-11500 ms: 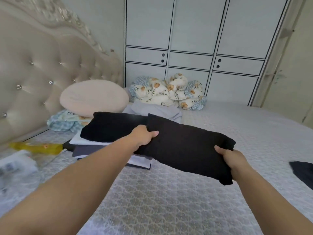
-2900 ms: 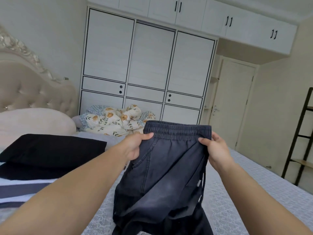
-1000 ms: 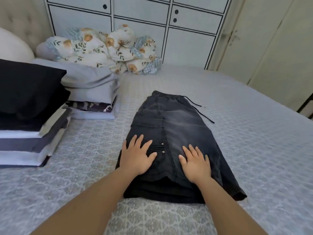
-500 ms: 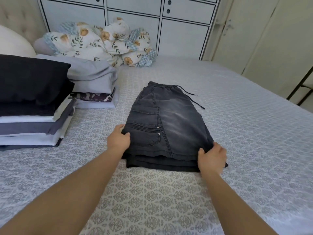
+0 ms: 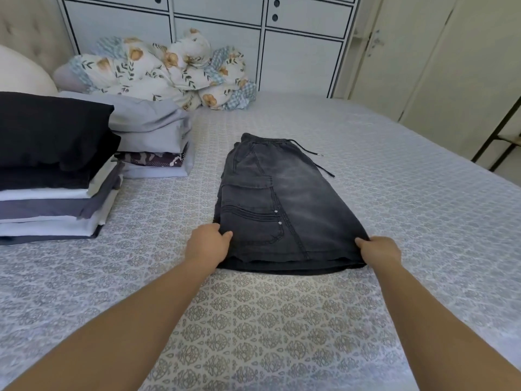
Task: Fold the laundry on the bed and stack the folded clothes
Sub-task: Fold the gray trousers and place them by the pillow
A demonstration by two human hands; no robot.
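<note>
Dark grey denim shorts (image 5: 284, 204) lie folded lengthwise on the bed (image 5: 282, 320), waistband away from me, drawstring trailing to the right. My left hand (image 5: 207, 245) grips the near left corner of the hem. My right hand (image 5: 379, 251) grips the near right corner. To the left stands a stack of folded clothes (image 5: 53, 170) with black pieces on top and white and grey ones beneath. Behind it is a second, lower stack of folded clothes (image 5: 153, 139) in pale grey with a patterned piece in it.
A bundled floral quilt (image 5: 166, 69) lies at the head of the bed by a round pillow (image 5: 22, 74). A white wardrobe (image 5: 253, 38) stands behind, a door (image 5: 423, 52) to the right, and a dark metal shelf frame (image 5: 501, 131) at the far right.
After smoothing the shorts with flat palms, both hands slid down to the hem corners and took hold of them. The shorts lie as before.
</note>
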